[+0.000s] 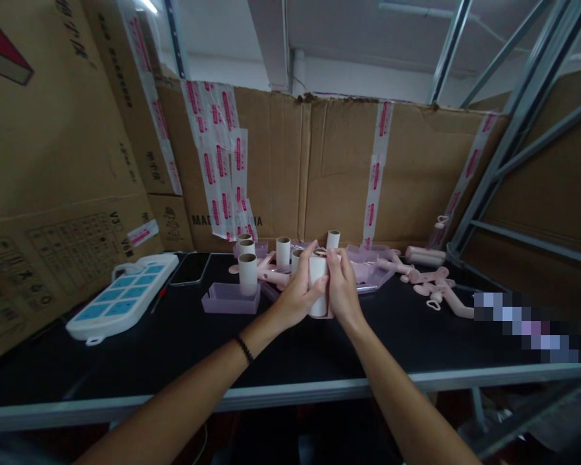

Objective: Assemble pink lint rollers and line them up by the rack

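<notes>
Clasping one white roll (pixel 318 284) between them, the left hand (pixel 297 292) and right hand (pixel 343 289) are holding it upright, fingers curled; six more rolls (pixel 283 250) are standing just behind.

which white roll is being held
The front roll, clasped between the left hand and right hand; the other rolls stand untouched behind it on the black table.

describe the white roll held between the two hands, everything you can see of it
The white roll is a short upright cylinder, matte and paper-like, its top partly covered. The left hand wraps its left side and part of the front; the right hand grips its right side. Whether its base rests on the black table cannot be told.
</notes>
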Motion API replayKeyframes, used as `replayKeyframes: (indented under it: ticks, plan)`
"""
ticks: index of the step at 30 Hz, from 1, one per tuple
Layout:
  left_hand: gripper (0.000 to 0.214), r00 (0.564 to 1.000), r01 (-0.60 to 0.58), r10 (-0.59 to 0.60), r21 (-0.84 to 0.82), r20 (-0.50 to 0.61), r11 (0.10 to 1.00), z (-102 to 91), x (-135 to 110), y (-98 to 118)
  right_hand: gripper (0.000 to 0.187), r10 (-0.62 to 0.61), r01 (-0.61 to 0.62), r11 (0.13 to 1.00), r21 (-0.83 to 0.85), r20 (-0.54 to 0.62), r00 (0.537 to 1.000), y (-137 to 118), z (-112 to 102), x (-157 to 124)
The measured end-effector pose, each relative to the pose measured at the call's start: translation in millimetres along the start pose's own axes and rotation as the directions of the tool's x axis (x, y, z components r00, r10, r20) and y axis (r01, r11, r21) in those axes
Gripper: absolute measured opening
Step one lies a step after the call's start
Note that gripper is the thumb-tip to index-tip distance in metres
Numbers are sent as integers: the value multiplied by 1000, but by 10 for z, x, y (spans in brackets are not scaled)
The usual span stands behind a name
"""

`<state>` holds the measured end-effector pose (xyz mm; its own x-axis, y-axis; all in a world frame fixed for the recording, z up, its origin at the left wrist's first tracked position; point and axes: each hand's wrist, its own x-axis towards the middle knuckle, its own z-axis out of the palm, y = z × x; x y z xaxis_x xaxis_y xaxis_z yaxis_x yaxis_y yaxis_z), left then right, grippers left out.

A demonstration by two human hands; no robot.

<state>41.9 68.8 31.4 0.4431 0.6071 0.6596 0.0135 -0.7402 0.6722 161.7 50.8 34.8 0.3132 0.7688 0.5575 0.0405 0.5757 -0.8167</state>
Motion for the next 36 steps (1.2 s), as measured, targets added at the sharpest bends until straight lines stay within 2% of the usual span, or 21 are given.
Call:
replayKeyframes:
  ticks: [7, 10, 14, 18, 20, 24, 31, 34, 36]
  plan:
    - [68, 1000, -15, 15, -27, -9, 1000, 10, 6, -18, 31, -58, 58, 998, 14, -2, 998, -7, 37, 11]
    - [63, 999, -20, 18, -41, -46, 999, -3, 20, -30, 34, -83, 82, 995, 57, 11, 996, -33, 52, -1]
    - [53, 979, 12, -28, -80, -204, 997, -36, 51, -90, 42, -80, 63, 985, 160, 99, 992, -72, 67, -39]
    - [44, 918, 36, -102, -176, -383, 984, -74, 88, -187, 51, -55, 15, 983, 183, 212, 976, -87, 73, -98]
    - [41, 888, 59, -171, -264, -426, 963, -91, 101, -227, 55, -56, 17, 989, 145, 266, 962, -83, 74, -129]
    - [47, 856, 109, -321, -465, -406, 879, -106, 118, -250, 64, -116, 110, 993, 37, 348, 930, -51, 71, -171]
    - [53, 848, 139, -427, -644, -315, 752, -119, 155, -119, 58, -109, 129, 991, -45, 313, 943, 43, 51, -135]
    - [52, 821, 161, -508, -749, -259, 643, -159, 151, -33, 53, -124, 162, 982, -95, 321, 939, 24, -87, -65]
    - [53, 800, 207, -571, -807, -186, 554, -202, 141, 9, 45, -164, 221, 954, -201, 265, 950, 4, -302, 6]
